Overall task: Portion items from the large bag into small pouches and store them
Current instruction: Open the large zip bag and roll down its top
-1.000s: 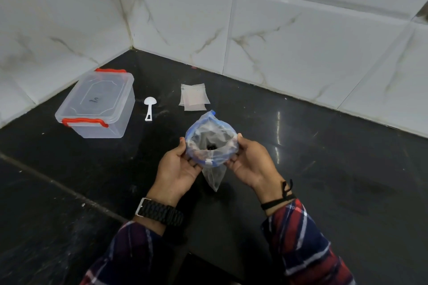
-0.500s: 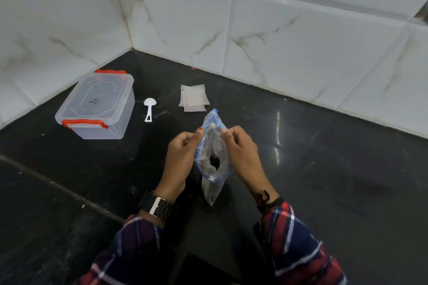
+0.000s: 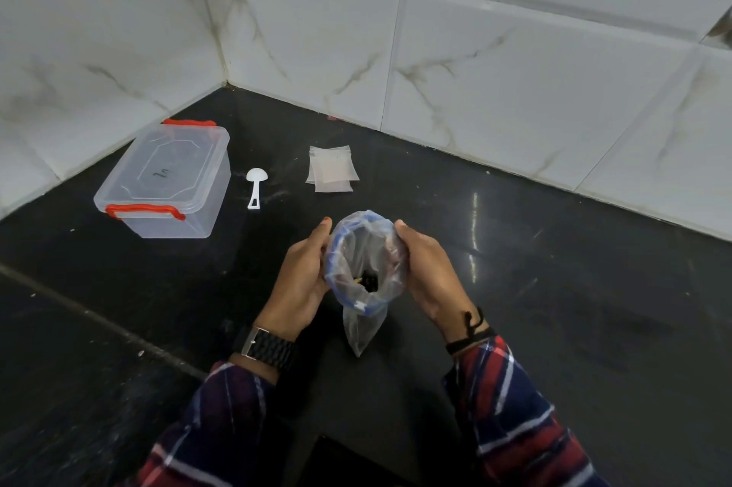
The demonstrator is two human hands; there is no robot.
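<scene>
A clear plastic bag [image 3: 366,322] with a blue zip rim is held above the black counter, its mouth spread open towards me. Small dark items lie at its bottom. My left hand [image 3: 303,280] grips the left side of the rim and my right hand [image 3: 429,274] grips the right side. A small stack of empty clear pouches [image 3: 332,169] lies flat further back on the counter. A white plastic scoop [image 3: 255,185] lies to their left. A clear lidded box [image 3: 168,179] with red latches stands closed at the left.
The black stone counter [image 3: 574,288] runs into a corner of white marble-look wall tiles [image 3: 495,63]. A seam crosses the counter at the lower left. Checked sleeves cover both forearms at the bottom edge.
Half a second ago the bag's mouth was pinched nearly closed between my fingers. Now both hands have pulled the rim apart and the mouth is wide open again.
</scene>
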